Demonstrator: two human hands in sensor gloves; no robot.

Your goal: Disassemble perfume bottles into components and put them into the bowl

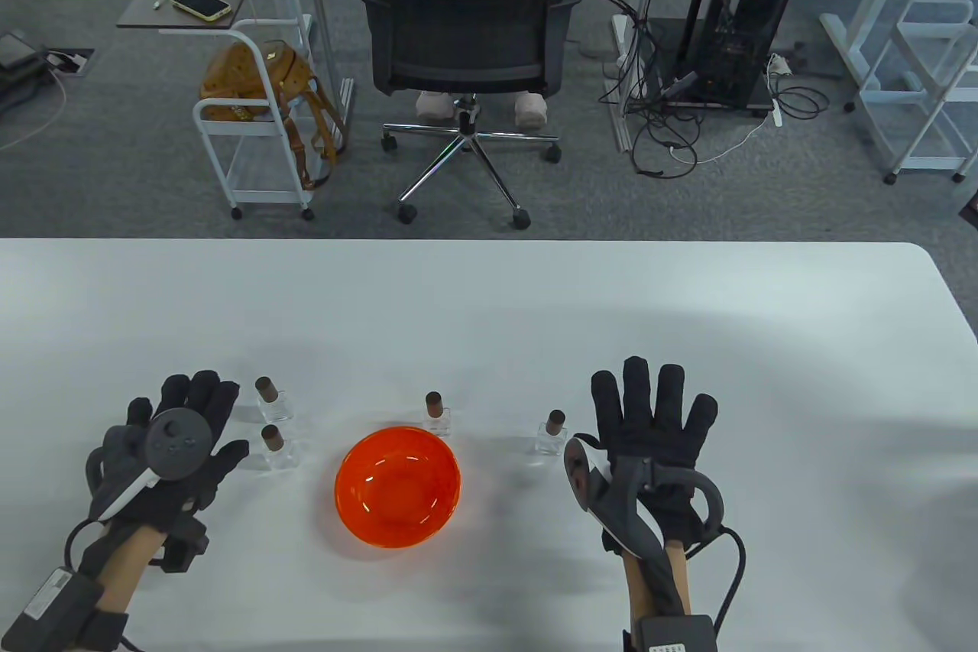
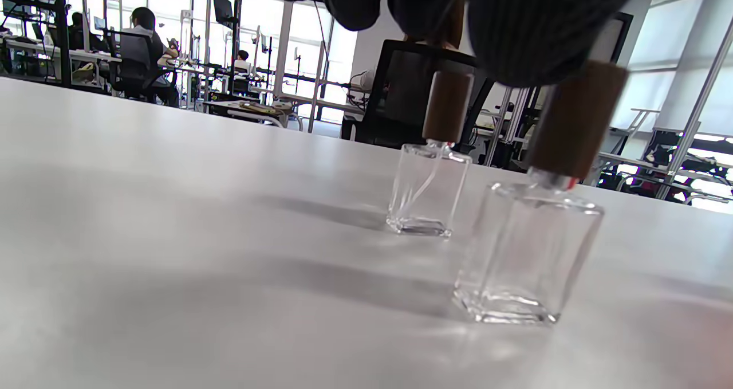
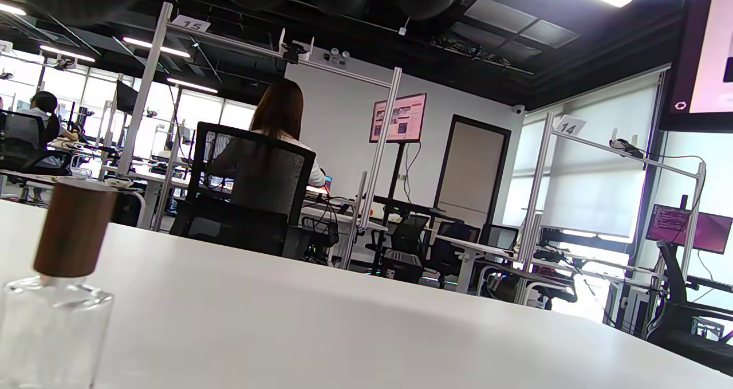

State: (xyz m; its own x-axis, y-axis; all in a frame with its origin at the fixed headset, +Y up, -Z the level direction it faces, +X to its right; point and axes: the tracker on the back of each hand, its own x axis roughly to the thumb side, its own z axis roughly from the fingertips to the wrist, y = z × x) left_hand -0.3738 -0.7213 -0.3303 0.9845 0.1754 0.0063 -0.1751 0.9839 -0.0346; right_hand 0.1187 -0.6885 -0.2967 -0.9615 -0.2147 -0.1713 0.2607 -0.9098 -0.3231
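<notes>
Several small clear square perfume bottles with brown caps stand upright on the white table. Two are at the left, a far bottle and a near bottle, also seen as the far bottle and the near bottle. One bottle stands just behind the orange bowl, which holds nothing. Another bottle stands right of the bowl, seen close as the bottle. My left hand lies open just left of the left pair. My right hand is spread flat beside the right bottle. Neither holds anything.
Beyond the table's far edge are an office chair with a seated person, a white cart with a brown bag, and a computer tower with cables on the floor.
</notes>
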